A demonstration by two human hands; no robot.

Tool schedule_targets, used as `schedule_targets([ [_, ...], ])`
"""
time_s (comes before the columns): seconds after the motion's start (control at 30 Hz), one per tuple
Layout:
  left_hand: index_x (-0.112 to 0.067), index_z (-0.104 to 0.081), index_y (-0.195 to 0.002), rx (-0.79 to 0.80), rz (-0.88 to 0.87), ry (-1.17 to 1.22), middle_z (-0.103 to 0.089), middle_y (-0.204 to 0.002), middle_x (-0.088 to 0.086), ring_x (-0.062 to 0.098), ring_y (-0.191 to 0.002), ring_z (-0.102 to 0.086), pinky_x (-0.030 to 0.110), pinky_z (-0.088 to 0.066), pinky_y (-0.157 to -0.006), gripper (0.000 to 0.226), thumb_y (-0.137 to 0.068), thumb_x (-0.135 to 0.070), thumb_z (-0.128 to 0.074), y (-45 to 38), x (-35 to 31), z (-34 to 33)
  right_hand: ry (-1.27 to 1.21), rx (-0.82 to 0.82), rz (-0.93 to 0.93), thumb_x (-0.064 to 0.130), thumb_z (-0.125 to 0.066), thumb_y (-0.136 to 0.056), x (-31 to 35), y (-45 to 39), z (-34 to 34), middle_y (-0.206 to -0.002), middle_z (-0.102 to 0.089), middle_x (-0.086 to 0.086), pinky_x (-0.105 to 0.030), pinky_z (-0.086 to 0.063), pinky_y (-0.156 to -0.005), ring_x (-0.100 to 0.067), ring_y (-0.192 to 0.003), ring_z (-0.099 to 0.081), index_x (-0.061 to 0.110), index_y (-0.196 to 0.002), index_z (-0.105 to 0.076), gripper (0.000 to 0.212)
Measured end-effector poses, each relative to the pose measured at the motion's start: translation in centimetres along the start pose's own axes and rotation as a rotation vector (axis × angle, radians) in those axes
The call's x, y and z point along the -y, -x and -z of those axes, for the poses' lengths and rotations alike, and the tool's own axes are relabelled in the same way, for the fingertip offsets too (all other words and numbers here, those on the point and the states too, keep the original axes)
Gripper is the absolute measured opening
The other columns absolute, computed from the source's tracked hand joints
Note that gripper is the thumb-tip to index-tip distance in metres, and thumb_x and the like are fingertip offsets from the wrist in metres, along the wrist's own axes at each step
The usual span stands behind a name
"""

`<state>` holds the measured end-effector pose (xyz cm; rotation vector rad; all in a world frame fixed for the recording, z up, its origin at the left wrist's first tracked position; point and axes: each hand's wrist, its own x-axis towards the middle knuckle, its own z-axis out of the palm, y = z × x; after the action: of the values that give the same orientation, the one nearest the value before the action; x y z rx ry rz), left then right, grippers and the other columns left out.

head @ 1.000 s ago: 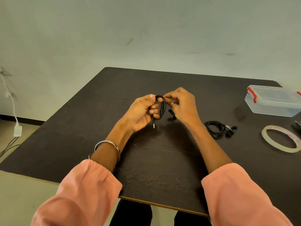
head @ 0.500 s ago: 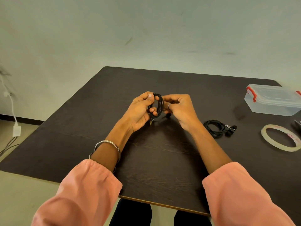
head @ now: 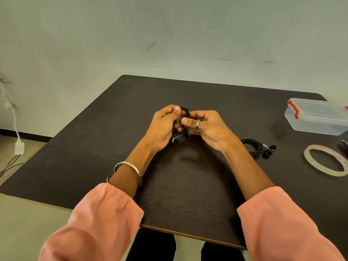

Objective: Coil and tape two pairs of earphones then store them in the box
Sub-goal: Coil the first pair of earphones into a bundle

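A: Layout, big to small?

B: Dark table (head: 188,185) first. Clear box (head: 318,117) w/ red clips at far right, lid on. Tape roll (head: 325,160) lies flat nearer the person, right edge. Second earphone pair (head: 258,147), loose bundle, sits on the table betw. the right forearm and the tape.

A: And the pair being worked?

B: Black earphone coil (head: 183,120), held up over mid-table betw. both hands. Left hand (head: 162,127) curls round the coil, thumb on top; plug hangs out below. Right hand (head: 209,127) pinches the coil's other side w/ thumb and fingers.

A: How'll it handle?

B: Prob. very light, thin, soft and springy. Loops likely spring apart if the pinch slackens. Best hold: across all the loops at one spot, not on the buds or plug.

A: Anything in the way?

B: Nothing betw. hands and tape, but fetching tape takes one hand off. Box needs unclipping too. Loose pair lies on the reach path; could snag.
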<state>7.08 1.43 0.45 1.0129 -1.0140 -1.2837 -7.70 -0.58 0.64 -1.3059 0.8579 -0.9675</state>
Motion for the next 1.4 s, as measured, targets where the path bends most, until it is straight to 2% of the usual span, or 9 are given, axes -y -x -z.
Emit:
schedule_targets([
  [0.17, -0.007, -0.065, -0.091, 0.019, 0.007, -0.041, -0.061, -0.079, 0.003, 0.008, -0.052, -0.046, 0.022, -0.047, -0.049, 0.021, -0.100, -0.015, -0.048, -0.1, 0.0, -0.3, 0.018, -0.141, -0.023, -0.006, -0.061, -0.086, -0.7, -0.6, -0.5, -0.085, -0.067, -0.018, -0.051, -0.048, -0.091, -0.036, -0.086, -0.063, 0.004, -0.091, -0.070, 0.015],
  [0.33, -0.004, -0.065, -0.092, -0.063, -0.019, -0.054, -0.063, -0.081, 0.002, 0.006, -0.051, -0.048, 0.021, -0.049, -0.050, 0.022, -0.100, -0.016, -0.050, -0.3, 0.0, -0.4, -0.262, -0.156, -0.064, -0.013, -0.051, -0.088, -0.1, -0.7, -0.9, -0.076, -0.065, -0.009, -0.039, -0.053, -0.078, -0.023, -0.073, -0.064, 0.009, -0.118, -0.054, 0.038],
  [0.5, -0.006, -0.067, -0.089, -0.089, -0.074, -0.050, -0.066, -0.081, 0.001, 0.005, -0.051, -0.049, 0.022, -0.050, -0.052, 0.023, -0.100, -0.016, -0.049, -0.5, 0.1, -0.1, -0.451, -0.064, -0.028, -0.018, -0.044, -0.087, -0.2, -0.4, -0.9, -0.102, -0.061, -0.023, -0.054, -0.044, -0.096, -0.034, -0.094, -0.058, 0.017, -0.132, -0.042, 0.057],
  [0.63, -0.005, -0.070, -0.094, -0.120, -0.159, -0.166, -0.063, -0.074, 0.008, 0.007, -0.054, -0.051, 0.024, -0.049, -0.058, 0.024, -0.099, -0.019, -0.052, -0.9, 0.7, 0.1, -0.478, -0.044, 0.018, -0.022, -0.042, -0.081, -0.2, -0.4, -1.2, -0.079, -0.058, -0.015, -0.048, -0.044, -0.086, -0.030, -0.080, -0.058, 0.014, -0.137, -0.036, 0.067],
  [0.73, -0.008, -0.070, -0.098, -0.202, -0.247, -0.296, -0.065, -0.079, 0.009, 0.007, -0.058, -0.056, 0.023, -0.050, -0.060, 0.021, -0.098, -0.022, -0.054, -1.1, 1.2, 0.0, -0.497, -0.011, 0.030, -0.023, -0.043, -0.081, -0.1, -0.3, -1.3, -0.078, -0.060, -0.014, -0.043, -0.049, -0.081, -0.028, -0.078, -0.062, 0.014, -0.138, -0.036, 0.068],
  [0.87, -0.017, -0.066, -0.100, -0.284, -0.387, -0.485, -0.060, -0.105, 0.010, 0.010, -0.079, -0.065, 0.023, -0.057, -0.069, 0.012, -0.096, -0.023, -0.056, -1.2, 1.4, -0.1, -0.446, -0.038, 0.018, -0.013, -0.061, -0.080, 0.4, -0.1, -1.8, -0.090, -0.068, -0.013, -0.039, -0.053, -0.082, -0.024, -0.080, -0.067, 0.013, -0.131, -0.044, 0.060],
  [1.0, -0.021, -0.065, -0.100, -0.300, -0.526, -0.597, -0.055, -0.103, 0.004, 0.013, -0.088, -0.062, 0.027, -0.056, -0.076, 0.008, -0.095, -0.021, -0.058, -1.1, 1.4, -0.2, -0.206, -0.183, 0.056, -0.009, -0.072, -0.075, 0.4, -0.2, -1.9, -0.080, -0.069, -0.006, -0.025, -0.053, -0.064, -0.017, -0.074, -0.069, 0.011, -0.121, -0.052, 0.054],
  [1.13, -0.022, -0.066, -0.098, -0.306, -0.508, -0.624, -0.058, -0.098, 0.007, 0.020, -0.082, -0.064, 0.040, -0.059, -0.070, 0.009, -0.095, -0.025, -0.058, -1.7, 1.7, 0.4, -0.113, -0.219, 0.051, -0.005, -0.075, -0.074, 0.1, -0.4, -1.5, -0.072, -0.071, -0.001, -0.034, -0.051, -0.070, -0.018, -0.072, -0.068, 0.010, -0.116, -0.057, 0.048],
  [1.4, -0.019, -0.068, -0.090, -0.292, -0.352, -0.484, -0.071, -0.083, 0.003, 0.021, -0.075, -0.068, 0.041, -0.060, -0.067, 0.017, -0.097, -0.027, -0.054, -1.4, 1.5, 0.3, -0.064, -0.155, 0.077, -0.005, -0.078, -0.069, 0.0, -0.3, -1.4, -0.082, -0.072, -0.008, -0.034, -0.057, -0.073, -0.021, -0.078, -0.070, 0.013, -0.123, -0.052, 0.063],
])
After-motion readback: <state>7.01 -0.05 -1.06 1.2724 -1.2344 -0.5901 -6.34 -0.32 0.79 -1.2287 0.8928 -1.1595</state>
